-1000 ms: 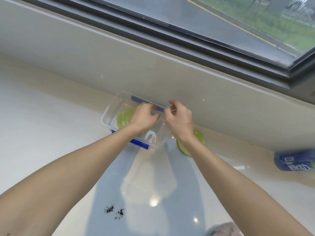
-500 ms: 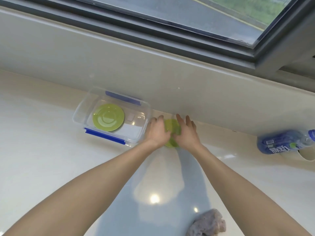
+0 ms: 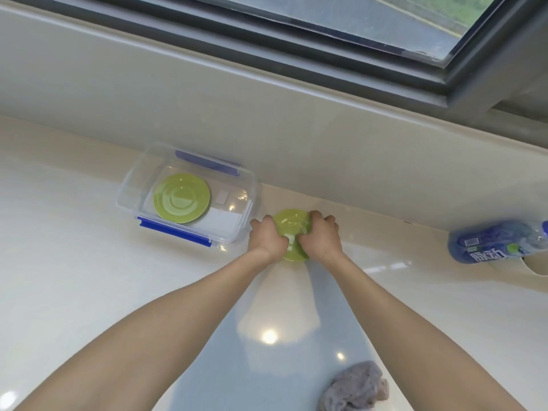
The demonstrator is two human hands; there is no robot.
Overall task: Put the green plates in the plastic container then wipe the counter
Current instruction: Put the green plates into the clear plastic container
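A clear plastic container (image 3: 130, 188) with blue clips stands open on the pale counter by the back wall. One green plate (image 3: 181, 197) lies flat inside it. A second green plate (image 3: 290, 223) sits on the counter just right of the container. My left hand (image 3: 267, 238) grips its left edge and my right hand (image 3: 321, 237) grips its right edge, fingers curled over the rim. Much of this plate is hidden under my hands.
A crumpled grey cloth (image 3: 355, 390) lies on the counter near the bottom right. A blue plastic bottle (image 3: 498, 244) lies on its side at the far right against the wall. A window runs above the wall ledge.
Both hands left the container, moved right to the second green plate and closed on its two edges. The view shifted right, and the dark crumbs seen earlier are out of view.
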